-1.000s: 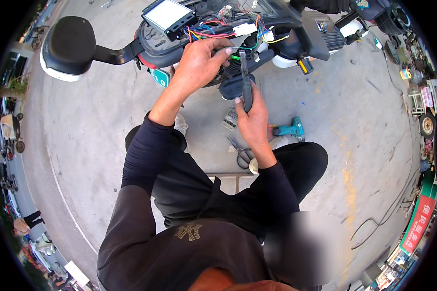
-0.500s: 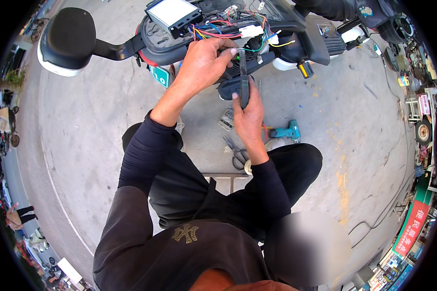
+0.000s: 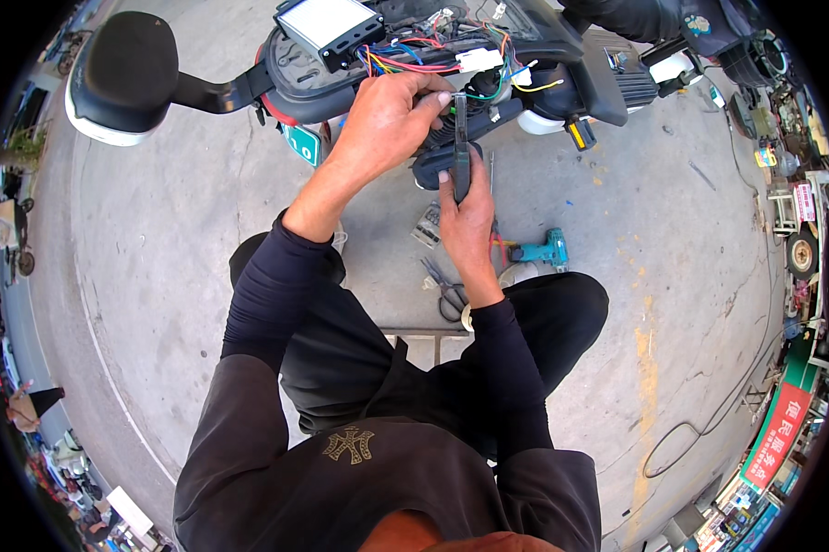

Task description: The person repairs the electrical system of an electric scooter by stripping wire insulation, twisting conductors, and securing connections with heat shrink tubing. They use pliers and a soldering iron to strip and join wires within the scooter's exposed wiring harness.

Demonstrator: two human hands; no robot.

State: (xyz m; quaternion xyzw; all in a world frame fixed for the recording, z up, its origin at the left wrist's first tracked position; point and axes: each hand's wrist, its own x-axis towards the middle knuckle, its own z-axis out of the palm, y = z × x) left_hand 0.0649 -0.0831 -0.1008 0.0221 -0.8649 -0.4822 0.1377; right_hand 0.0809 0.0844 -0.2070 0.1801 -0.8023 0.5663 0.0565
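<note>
My left hand (image 3: 387, 120) is closed in a pinch on the end of a thin green wire (image 3: 484, 97) beside the scooter's opened body (image 3: 318, 101). My right hand (image 3: 468, 216) grips the lower part of a slim dark tool, which looks like a utility knife (image 3: 461, 152). The knife stands nearly upright in the picture, its far end right by the left fingertips at the wire. Whether the blade touches the wire is too small to tell. Red, blue and yellow wires (image 3: 405, 63) run to a white connector (image 3: 479, 61) just beyond my hands.
A silver box (image 3: 330, 28) rests on the scooter, and a black padded backrest (image 3: 129, 69) sticks out at left. On the concrete below lie a teal power drill (image 3: 545, 250), black-handled scissors (image 3: 451, 299) and a small grey case (image 3: 428, 224). A dark cable (image 3: 681, 432) curls at right.
Both hands hold nearly the same pose, with the right hand and knife shifted very slightly left. A blurred round shape at the lower right is gone from view.
</note>
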